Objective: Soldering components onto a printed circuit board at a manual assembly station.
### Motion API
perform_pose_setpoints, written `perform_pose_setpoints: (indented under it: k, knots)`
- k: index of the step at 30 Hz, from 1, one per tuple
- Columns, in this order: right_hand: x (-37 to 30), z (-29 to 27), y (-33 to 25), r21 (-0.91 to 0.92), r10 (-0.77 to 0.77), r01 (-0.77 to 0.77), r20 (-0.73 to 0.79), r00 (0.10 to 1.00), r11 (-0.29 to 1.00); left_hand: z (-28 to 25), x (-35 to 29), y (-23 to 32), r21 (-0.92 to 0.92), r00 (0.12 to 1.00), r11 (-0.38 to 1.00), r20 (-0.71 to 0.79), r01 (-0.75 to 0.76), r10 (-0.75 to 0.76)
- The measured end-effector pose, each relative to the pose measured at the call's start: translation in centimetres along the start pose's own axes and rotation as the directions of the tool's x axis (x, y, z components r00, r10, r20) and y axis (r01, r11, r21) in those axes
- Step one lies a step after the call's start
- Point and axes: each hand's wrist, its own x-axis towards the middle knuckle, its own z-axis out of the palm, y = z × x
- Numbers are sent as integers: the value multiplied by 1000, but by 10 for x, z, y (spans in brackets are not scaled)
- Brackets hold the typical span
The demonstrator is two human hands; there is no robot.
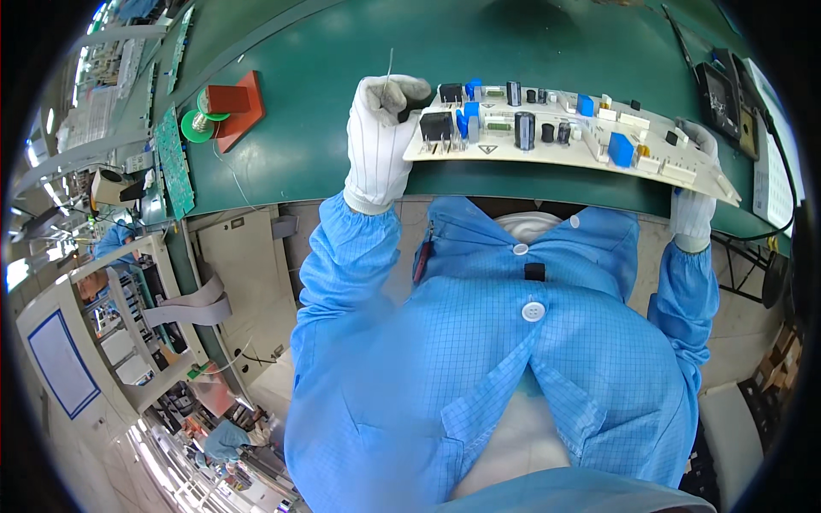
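My left hand (383,128), in a white glove, is closed with its fingers curled. A thin length of solder wire (391,67) sticks up out of it. The fingertips are beside the left end of a cream circuit board (513,152), and I cannot tell whether they also grip it. The board carries two similar rows of black capacitors, blue parts and white connectors. It is raised and tilted near the bench's front edge. My right hand (694,209), gloved too, is closed on the board's right end, which partly hides its fingers.
On the green bench (316,94), a red stand (242,111) with a green-rimmed solder spool (197,126) is at the left. Green circuit boards (174,162) lie beyond it. A dark device (718,98) with a black cable stands at the right, beside a white sheet (772,162).
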Motion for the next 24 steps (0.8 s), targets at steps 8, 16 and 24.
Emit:
perform_pose_setpoints:
  k: [8, 16, 24]
  knots:
    - [1, 3, 14, -103, -76, 73, -29, 997, 992, -9, 12, -28, 714, 935, 608, 210, -347, 286]
    - [-6, 3, 6, -127, -116, 110, -36, 993, 986, -10, 13, -33, 687, 965, 677, 180, -262, 191]
    - [-8, 1, 2, -189, -119, 110, -35, 992, 976, -7, 13, -27, 682, 971, 691, 174, -240, 166]
